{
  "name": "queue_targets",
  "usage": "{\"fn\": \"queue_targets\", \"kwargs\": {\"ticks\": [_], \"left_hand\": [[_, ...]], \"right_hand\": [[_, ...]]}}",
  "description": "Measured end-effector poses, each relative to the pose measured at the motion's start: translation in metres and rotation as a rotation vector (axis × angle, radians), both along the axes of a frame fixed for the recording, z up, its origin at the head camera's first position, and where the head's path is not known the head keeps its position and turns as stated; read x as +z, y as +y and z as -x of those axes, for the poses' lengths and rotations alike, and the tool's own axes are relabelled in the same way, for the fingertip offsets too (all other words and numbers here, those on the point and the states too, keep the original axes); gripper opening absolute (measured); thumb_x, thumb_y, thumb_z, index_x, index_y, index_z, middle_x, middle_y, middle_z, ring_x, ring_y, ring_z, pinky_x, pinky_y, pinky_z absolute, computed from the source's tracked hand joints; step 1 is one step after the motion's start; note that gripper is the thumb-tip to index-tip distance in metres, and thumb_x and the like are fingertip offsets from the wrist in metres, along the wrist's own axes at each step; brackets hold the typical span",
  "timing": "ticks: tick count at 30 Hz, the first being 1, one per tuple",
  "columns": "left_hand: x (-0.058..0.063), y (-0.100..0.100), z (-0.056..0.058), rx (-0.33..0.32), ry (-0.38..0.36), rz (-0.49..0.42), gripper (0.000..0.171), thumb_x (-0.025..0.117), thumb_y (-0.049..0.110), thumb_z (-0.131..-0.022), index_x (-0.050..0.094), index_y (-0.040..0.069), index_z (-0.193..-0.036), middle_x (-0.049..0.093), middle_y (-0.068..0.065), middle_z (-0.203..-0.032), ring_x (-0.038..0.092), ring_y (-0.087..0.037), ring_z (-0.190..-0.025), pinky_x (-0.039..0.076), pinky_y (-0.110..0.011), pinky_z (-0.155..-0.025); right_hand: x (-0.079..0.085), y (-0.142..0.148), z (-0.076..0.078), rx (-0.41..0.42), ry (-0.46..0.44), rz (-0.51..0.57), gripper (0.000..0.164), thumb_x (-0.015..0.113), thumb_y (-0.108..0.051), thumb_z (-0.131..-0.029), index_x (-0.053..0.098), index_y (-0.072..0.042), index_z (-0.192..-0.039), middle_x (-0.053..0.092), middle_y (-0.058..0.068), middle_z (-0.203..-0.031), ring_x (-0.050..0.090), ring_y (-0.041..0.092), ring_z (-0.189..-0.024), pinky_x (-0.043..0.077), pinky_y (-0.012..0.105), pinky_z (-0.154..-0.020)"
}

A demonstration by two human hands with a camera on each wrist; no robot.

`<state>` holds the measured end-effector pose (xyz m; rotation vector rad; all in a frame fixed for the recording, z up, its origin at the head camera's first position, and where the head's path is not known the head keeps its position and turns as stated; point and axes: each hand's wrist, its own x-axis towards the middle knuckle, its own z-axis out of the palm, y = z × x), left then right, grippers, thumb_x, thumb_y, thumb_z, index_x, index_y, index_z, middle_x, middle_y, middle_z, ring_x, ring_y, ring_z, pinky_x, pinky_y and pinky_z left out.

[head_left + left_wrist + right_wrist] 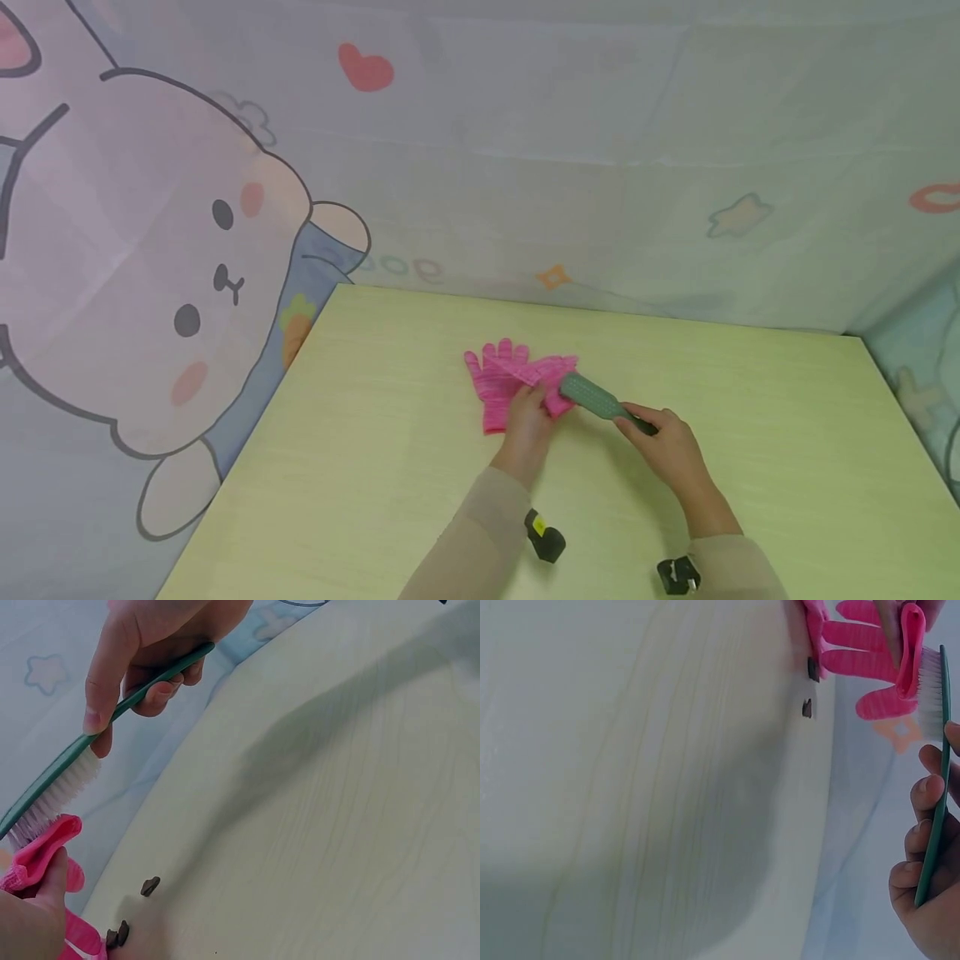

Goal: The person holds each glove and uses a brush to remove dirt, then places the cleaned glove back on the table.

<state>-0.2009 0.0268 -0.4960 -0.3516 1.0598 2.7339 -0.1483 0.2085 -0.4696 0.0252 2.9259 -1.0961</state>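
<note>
My left hand [527, 427] pinches a pink knitted glove [557, 405] by its folded cuff, raised above the table. A second pink glove [497, 387] lies spread on the table beside it, fingers pointing away from me. In my right hand [672, 450] is the handle of a green brush [592, 395] with white bristles. Its bristles [931, 694] face the held glove and touch its folded edge. In the left wrist view, the thumb of my right hand [120, 660] presses along the brush handle.
The pale yellow-green table [360, 433] has a straight back edge, with a printed cloth [525, 183] hanging behind it. Small dark pieces [151, 886] lie on the tabletop near the gloves. Black wrist devices [546, 540] show at both sleeves.
</note>
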Motion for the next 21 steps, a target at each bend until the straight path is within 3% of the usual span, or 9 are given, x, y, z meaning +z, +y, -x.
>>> {"fn": "queue_targets", "kwargs": {"ticks": [7, 14, 21], "left_hand": [[-0.0005, 0.0014, 0.0011, 0.003, -0.030, 0.015, 0.036, 0.034, 0.004, -0.098, 0.035, -0.012, -0.130, 0.047, -0.024, -0.125, 0.045, -0.033, -0.121, 0.041, -0.035, -0.098], [0.0018, -0.0008, 0.0007, 0.003, -0.036, 0.006, 0.038, 0.034, 0.006, -0.099, 0.032, -0.011, -0.132, 0.043, -0.024, -0.131, 0.041, -0.033, -0.124, 0.039, -0.034, -0.100], [0.0019, -0.0006, 0.0030, 0.002, -0.031, -0.002, 0.039, 0.032, 0.006, -0.099, 0.031, -0.013, -0.133, 0.040, -0.026, -0.135, 0.037, -0.034, -0.127, 0.037, -0.035, -0.102]], "right_hand": [[0.0005, -0.0046, 0.0033, 0.025, 0.036, 0.004, 0.047, 0.058, -0.043, -0.089, 0.062, -0.010, -0.121, 0.061, 0.014, -0.098, 0.050, 0.022, -0.079, 0.044, 0.035, -0.067], [0.0020, 0.0005, -0.0001, 0.007, -0.008, -0.011, 0.052, 0.055, -0.047, -0.089, 0.058, -0.009, -0.126, 0.058, 0.021, -0.111, 0.054, 0.030, -0.093, 0.046, 0.045, -0.076], [0.0030, 0.0046, 0.0007, -0.007, -0.030, 0.002, 0.055, 0.054, -0.049, -0.089, 0.057, -0.010, -0.127, 0.057, 0.019, -0.105, 0.052, 0.026, -0.087, 0.046, 0.038, -0.071]]}}
